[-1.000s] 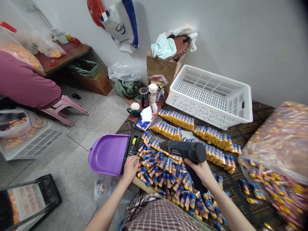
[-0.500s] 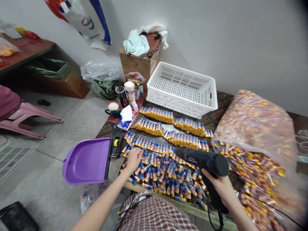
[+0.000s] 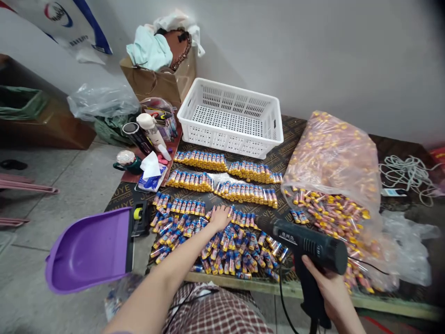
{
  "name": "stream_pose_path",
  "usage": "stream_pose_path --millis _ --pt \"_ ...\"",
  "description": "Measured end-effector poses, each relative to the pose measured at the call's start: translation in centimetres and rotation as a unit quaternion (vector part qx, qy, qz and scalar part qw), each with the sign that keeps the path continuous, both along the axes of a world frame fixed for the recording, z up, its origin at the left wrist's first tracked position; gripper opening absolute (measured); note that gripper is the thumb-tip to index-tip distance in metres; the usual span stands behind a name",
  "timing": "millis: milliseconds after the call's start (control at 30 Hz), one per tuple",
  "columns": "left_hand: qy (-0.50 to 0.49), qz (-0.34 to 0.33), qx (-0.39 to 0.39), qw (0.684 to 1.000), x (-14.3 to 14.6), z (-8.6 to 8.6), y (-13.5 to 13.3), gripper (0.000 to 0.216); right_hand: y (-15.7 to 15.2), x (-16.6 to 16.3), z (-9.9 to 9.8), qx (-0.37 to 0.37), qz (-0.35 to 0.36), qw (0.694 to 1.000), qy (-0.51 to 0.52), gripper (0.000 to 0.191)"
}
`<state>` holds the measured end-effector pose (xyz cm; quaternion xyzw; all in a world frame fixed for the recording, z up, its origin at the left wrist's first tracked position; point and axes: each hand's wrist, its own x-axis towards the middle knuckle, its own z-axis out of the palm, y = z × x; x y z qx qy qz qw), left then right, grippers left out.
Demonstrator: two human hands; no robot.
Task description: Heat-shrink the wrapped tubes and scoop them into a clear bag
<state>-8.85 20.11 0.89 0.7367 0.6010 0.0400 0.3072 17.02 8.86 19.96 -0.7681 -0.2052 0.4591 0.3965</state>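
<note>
My right hand [image 3: 328, 287] is wrapped round the handle of a black heat gun [image 3: 308, 243]. Its nozzle points left, low over the right end of a row of small capped tubes [image 3: 187, 207] with blue and yellow ends. Across the middle of that row lies my left hand [image 3: 219, 218], fingers spread and touching the tubes; nothing shows gripped in it, though the tubes under it are hidden. A loose heap of the same tubes [image 3: 248, 253] spreads nearer to me. Stacked rows of tubes [image 3: 245, 191] stand farther back.
A white crate [image 3: 231, 141] stands at the back. On the right, a clear bag [image 3: 333, 153] spills yellow-capped pink tubes [image 3: 323, 213]. To the left are a purple dustpan [image 3: 90, 250], a tape dispenser [image 3: 140, 220], drink bottles [image 3: 151, 130] and a lidded mug [image 3: 128, 162]. The heat gun's cord trails below.
My left hand has moved right along the row of tubes. The heat gun, still in my right hand, stays near the row's right end. The view has swung right.
</note>
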Motion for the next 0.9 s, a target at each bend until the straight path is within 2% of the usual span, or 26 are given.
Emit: stream_pose_path --millis 67,167,300,400,500,667,900 --pt "-0.014 -0.013 0.008 1.000 -0.1 0.5 -1.0 0.037 0.3 0.4 -0.8 0.005 0.010 1.000 -0.016 0.052" --pt "-0.036 0.067 0.052 0.996 -2.2 1.0 -2.6 0.034 1.2 0.0 -2.5 0.020 0.047 0.998 -0.046 0.053" --pt "-0.058 0.216 0.115 0.968 -7.7 1.7 -5.6 0.029 2.5 -1.6 -4.3 0.047 0.127 0.990 -0.041 0.053" --pt "-0.060 0.272 0.152 0.948 -12.0 2.1 -8.6 0.026 3.4 -3.2 -4.9 0.073 0.171 0.982 -0.034 0.054" --pt "-0.059 0.304 0.172 0.935 -14.8 2.5 -11.6 0.025 4.3 -4.7 -5.0 0.098 0.215 0.971 -0.023 0.055" --pt "-0.051 0.356 0.157 0.920 -16.2 2.7 -14.9 0.024 5.7 -7.3 -4.7 0.112 0.284 0.952 -0.023 0.051" --pt "-0.072 0.375 0.154 0.911 -16.0 2.9 -16.4 0.023 7.3 -12.4 -4.2 0.154 0.367 0.917 -0.020 0.049"
